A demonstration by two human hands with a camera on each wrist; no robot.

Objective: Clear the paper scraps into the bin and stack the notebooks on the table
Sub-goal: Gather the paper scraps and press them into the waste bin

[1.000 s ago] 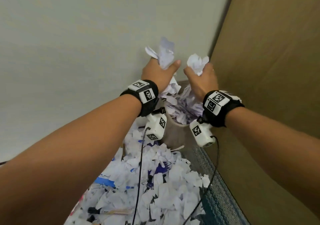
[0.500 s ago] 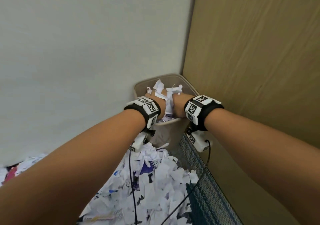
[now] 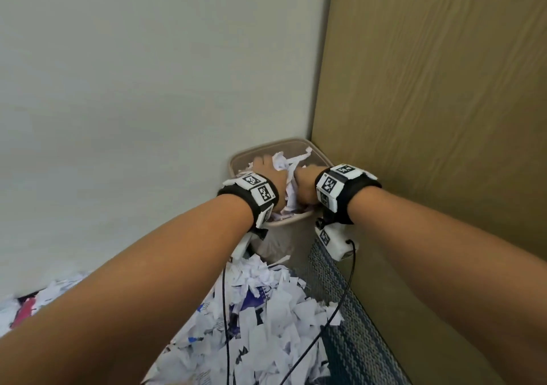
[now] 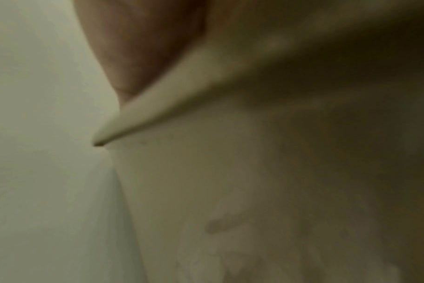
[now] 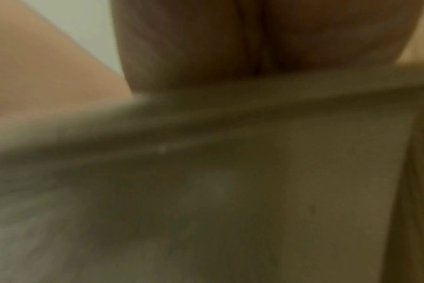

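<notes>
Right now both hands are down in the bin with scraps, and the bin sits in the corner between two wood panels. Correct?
One thing is off. The bin sits in a corner between a plain pale wall and one wood panel, not two panels; the head view shows it. The rest holds: left hand and right hand are both down in the bin among the paper scraps.

The bin (image 3: 242,157) around the hands is beige. White paper scraps (image 3: 266,325) below the wrists carry blue and black print. Each wristband (image 3: 346,189) is black with black-and-white checkered tags. A blue-grey woven mat (image 3: 355,340) lies beneath the right forearm.
</notes>
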